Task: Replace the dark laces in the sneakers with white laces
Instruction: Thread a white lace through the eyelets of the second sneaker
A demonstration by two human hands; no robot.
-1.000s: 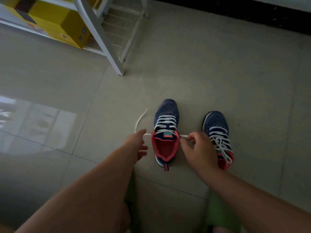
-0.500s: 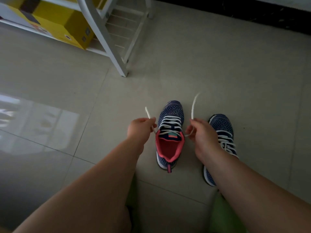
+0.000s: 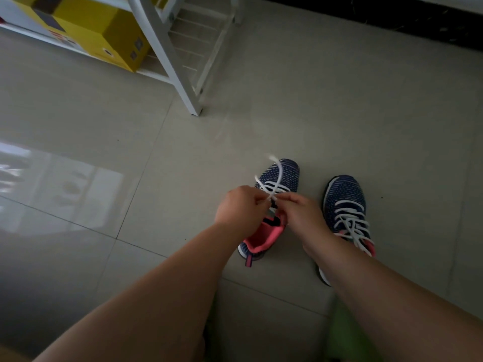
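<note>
Two navy knit sneakers with pink lining stand on the tiled floor. The left sneaker [image 3: 285, 176] carries a white lace [image 3: 277, 176] whose two free ends cross above its tongue. My left hand [image 3: 241, 207] pinches one end and my right hand [image 3: 300, 212] pinches the other, the fingers meeting over the shoe's throat. Both hands hide the tongue and upper eyelets. The right sneaker [image 3: 345, 199] stands beside it, laced in white, its heel hidden behind my right forearm.
A white metal rack [image 3: 170, 66] stands at the back left, its leg foot about a shoe length beyond the sneakers. A yellow box [image 3: 86, 30] sits on its low shelf. A dark baseboard [image 3: 392, 17] runs along the far wall.
My hands, held apart at either side of the left sneaker with the lace ends pointing up, have come together over it. The two lace ends now cross.
</note>
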